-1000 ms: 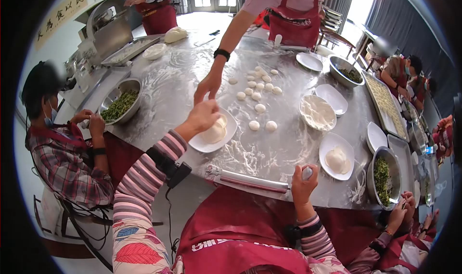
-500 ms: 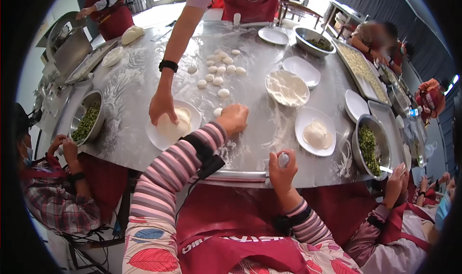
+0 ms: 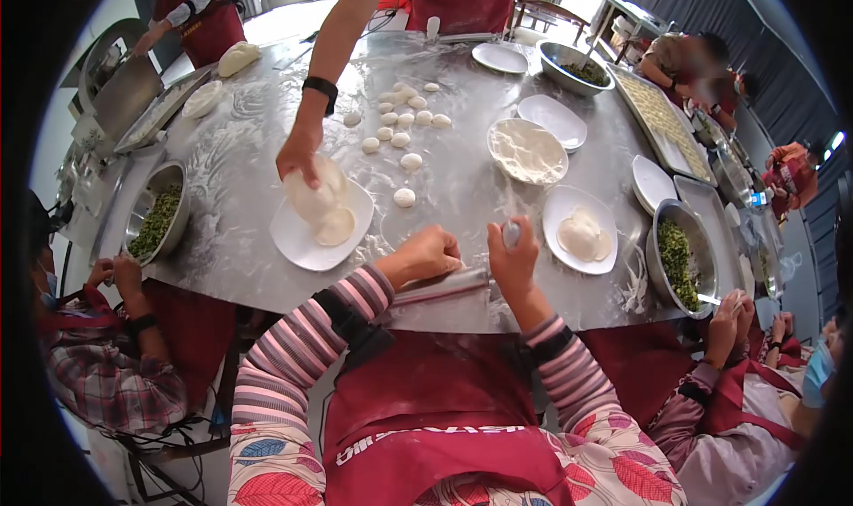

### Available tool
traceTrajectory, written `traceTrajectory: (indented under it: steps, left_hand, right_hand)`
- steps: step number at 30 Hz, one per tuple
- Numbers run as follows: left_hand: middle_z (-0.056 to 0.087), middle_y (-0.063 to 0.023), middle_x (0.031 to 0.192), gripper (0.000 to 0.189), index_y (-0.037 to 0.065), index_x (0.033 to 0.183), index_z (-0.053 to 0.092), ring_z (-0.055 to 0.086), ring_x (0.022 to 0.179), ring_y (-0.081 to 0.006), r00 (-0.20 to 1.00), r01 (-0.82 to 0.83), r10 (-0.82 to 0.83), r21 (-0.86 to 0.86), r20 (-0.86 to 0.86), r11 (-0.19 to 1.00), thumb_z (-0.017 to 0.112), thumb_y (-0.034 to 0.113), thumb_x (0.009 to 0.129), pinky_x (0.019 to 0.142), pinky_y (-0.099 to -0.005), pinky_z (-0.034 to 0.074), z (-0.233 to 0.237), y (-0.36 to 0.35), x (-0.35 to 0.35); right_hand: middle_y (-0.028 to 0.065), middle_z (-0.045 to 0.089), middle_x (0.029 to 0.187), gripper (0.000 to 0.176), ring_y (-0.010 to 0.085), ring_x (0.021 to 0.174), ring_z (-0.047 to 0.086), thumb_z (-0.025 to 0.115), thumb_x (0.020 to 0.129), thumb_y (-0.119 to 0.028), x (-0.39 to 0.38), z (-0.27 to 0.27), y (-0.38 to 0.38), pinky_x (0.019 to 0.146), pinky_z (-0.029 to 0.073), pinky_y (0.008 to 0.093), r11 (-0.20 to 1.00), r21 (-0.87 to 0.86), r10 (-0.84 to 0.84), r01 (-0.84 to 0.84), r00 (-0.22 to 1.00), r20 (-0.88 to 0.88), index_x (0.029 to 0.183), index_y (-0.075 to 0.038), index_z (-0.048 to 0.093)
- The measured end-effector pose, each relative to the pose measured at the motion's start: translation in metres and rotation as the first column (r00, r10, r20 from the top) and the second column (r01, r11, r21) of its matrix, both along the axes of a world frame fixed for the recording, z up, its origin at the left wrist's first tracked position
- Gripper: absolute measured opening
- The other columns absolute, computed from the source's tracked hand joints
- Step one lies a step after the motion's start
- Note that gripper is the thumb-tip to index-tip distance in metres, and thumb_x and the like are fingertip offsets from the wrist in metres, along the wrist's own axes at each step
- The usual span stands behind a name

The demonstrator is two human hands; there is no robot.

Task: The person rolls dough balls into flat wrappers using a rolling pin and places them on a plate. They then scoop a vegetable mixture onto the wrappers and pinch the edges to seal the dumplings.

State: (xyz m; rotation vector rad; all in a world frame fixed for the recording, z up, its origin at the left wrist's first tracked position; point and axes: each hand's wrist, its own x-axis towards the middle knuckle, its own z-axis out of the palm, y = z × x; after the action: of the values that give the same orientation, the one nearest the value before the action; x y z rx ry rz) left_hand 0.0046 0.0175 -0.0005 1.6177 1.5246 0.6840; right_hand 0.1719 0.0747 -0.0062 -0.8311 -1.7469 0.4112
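Note:
My right hand [image 3: 515, 255] is closed around the grey handle of a rolling pin [image 3: 442, 286], which lies near the table's front edge. Just behind the pin, my left hand [image 3: 426, 255] is low over the table with curled fingers. A whitish bit shows at its fingertips, too small to make out. Beyond it sits a dough ball [image 3: 404, 198], with several more dough balls [image 3: 400, 139] farther back. On the right, a white plate [image 3: 553, 248] carries rolled dough wrappers [image 3: 584, 235]. Another person's hand [image 3: 302, 155] lifts a stack of dough wrappers [image 3: 318, 191] off the left plate [image 3: 298, 250].
A bowl of flour [image 3: 528, 151] stands ahead right. Steel bowls of chopped green filling stand at left [image 3: 160, 217] and right [image 3: 680, 266]. A tray of small dough pieces [image 3: 662, 119] lies at the far right. Several people in red aprons surround the floury metal table [image 3: 240, 168].
My left hand has come back toward me, beside the rolling pin. My right hand and the pin have moved slightly away. The other person's hand has raised wrappers from the left plate.

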Motion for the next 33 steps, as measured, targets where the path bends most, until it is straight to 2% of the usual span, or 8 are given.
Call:
traceTrajectory:
  steps: [5, 8, 11, 13, 19, 27, 31, 33]
  left_hand:
    - [0.063, -0.0126, 0.070, 0.012, 0.000, 0.078, 0.060, 0.060, 0.065, -0.0217, 0.995, -0.044, 0.041, -0.028, -0.093, 0.999, 0.061, 0.010, 0.072, 0.059, -0.0336, 0.046, -0.006, -0.011, -0.008]
    - [0.063, -0.0137, 0.071, 0.012, 0.000, 0.080, 0.061, 0.061, 0.066, -0.0227, 0.986, 0.061, -0.061, -0.008, -0.154, 0.998, 0.061, 0.010, 0.072, 0.060, -0.0336, 0.046, -0.002, -0.014, -0.006]
    - [0.063, -0.0146, 0.072, 0.014, 0.000, 0.082, 0.061, 0.061, 0.068, -0.0232, 0.980, -0.025, 0.047, 0.115, -0.196, 0.993, 0.061, 0.010, 0.072, 0.061, -0.0333, 0.047, -0.003, -0.002, -0.002]
    - [0.063, -0.0150, 0.075, 0.015, 0.000, 0.085, 0.062, 0.061, 0.071, -0.0231, 0.971, 0.087, -0.082, 0.011, -0.224, 0.996, 0.061, 0.010, 0.073, 0.064, -0.0327, 0.047, 0.001, 0.000, -0.005]
    - [0.063, -0.0138, 0.075, 0.011, 0.001, 0.081, 0.061, 0.060, 0.071, -0.0224, 0.992, 0.064, -0.069, -0.050, -0.110, 0.997, 0.061, 0.008, 0.073, 0.064, -0.0340, 0.046, 0.006, -0.021, -0.009]
    - [0.061, -0.0184, 0.075, 0.011, 0.000, 0.079, 0.060, 0.060, 0.074, -0.0312, 0.958, 0.110, -0.089, 0.064, -0.273, 0.992, 0.058, 0.011, 0.076, 0.067, -0.0381, 0.046, 0.011, -0.017, -0.006]
    - [0.061, -0.0183, 0.075, 0.013, 0.000, 0.080, 0.060, 0.060, 0.074, -0.0310, 1.000, -0.021, 0.017, -0.151, -0.025, 0.988, 0.059, 0.012, 0.075, 0.067, -0.0376, 0.046, 0.009, -0.025, -0.005]
    - [0.061, -0.0184, 0.075, 0.014, -0.001, 0.080, 0.060, 0.060, 0.073, -0.0306, 0.988, 0.044, -0.040, 0.027, -0.149, 0.999, 0.059, 0.012, 0.074, 0.067, -0.0371, 0.046, 0.005, -0.018, -0.001]
  right_hand:
    - [0.0153, 0.054, 0.068, 0.027, 0.0316, 0.060, 0.057, 0.067, 0.071, -0.005, 0.026, -0.007, -0.031, 0.055, 0.045, 0.0379, 0.998, -0.070, -0.005, 0.003, 1.000, -0.018, 0.090, -0.003, 0.049]
    - [0.0193, 0.054, 0.072, 0.028, 0.0409, 0.062, 0.055, 0.067, 0.073, -0.010, -0.001, -0.010, 0.000, 0.055, 0.043, 0.0434, 0.998, -0.018, -0.057, 0.057, 0.998, 0.038, 0.092, -0.002, 0.047]
    - [0.0198, 0.055, 0.073, 0.028, 0.0421, 0.064, 0.054, 0.067, 0.074, -0.011, -0.014, -0.004, 0.009, 0.055, 0.043, 0.0442, 0.999, -0.004, -0.040, 0.040, 0.999, 0.032, 0.092, -0.002, 0.047]
    - [0.0197, 0.055, 0.074, 0.028, 0.0417, 0.064, 0.055, 0.067, 0.074, -0.010, -0.007, -0.003, 0.006, 0.056, 0.043, 0.0442, 1.000, 0.002, -0.024, 0.024, 0.999, 0.038, 0.092, -0.002, 0.047]
    - [0.0187, 0.056, 0.073, 0.024, 0.0400, 0.062, 0.055, 0.065, 0.074, -0.009, 0.022, -0.007, -0.031, 0.054, 0.043, 0.0442, 0.996, -0.094, -0.014, 0.009, 0.999, -0.049, 0.090, -0.003, 0.048]
    - [0.0181, 0.053, 0.064, 0.027, 0.0387, 0.056, 0.054, 0.065, 0.073, -0.008, 0.010, -0.006, -0.011, 0.050, 0.042, 0.0416, 0.996, 0.074, -0.055, 0.054, 0.998, 0.012, 0.091, -0.003, 0.046]
    - [0.0189, 0.052, 0.063, 0.026, 0.0381, 0.056, 0.054, 0.065, 0.074, -0.008, 0.027, -0.002, -0.039, 0.048, 0.041, 0.0412, 0.995, -0.085, 0.035, -0.043, 0.995, -0.091, 0.092, -0.003, 0.047]
    - [0.0201, 0.051, 0.063, 0.026, 0.0386, 0.055, 0.053, 0.066, 0.074, -0.008, 0.008, -0.002, -0.014, 0.047, 0.041, 0.0407, 0.998, 0.036, -0.056, 0.056, 0.998, -0.003, 0.091, -0.003, 0.046]
